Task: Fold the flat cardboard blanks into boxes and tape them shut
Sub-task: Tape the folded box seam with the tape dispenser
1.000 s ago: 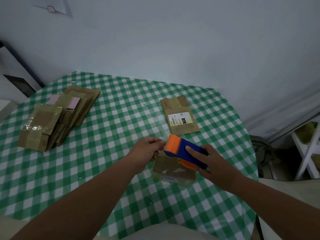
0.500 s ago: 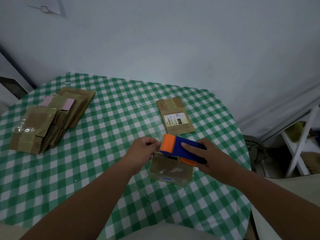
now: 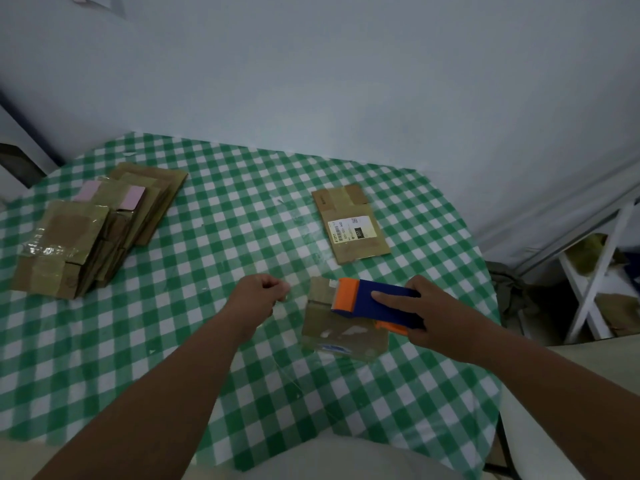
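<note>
Your right hand (image 3: 438,315) grips the blue and orange tape dispenser (image 3: 372,303), forefinger laid along its top, its orange end over the small cardboard box (image 3: 341,332) on the green checked tablecloth (image 3: 214,244). Your left hand (image 3: 258,299), just left of the box, has its fingers curled with the tips pinched together; whether they hold tape you cannot tell. Beyond the box lies a labelled flat blank (image 3: 351,225); far to its left sits a stack of blanks (image 3: 93,230)

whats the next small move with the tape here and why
Probably lay the pulled tape down across the small box. The right hand holds the tape dispenser over the box, and the left hand pinches what looks like the clear tape's free end beside it, though the strip is faint.
</note>
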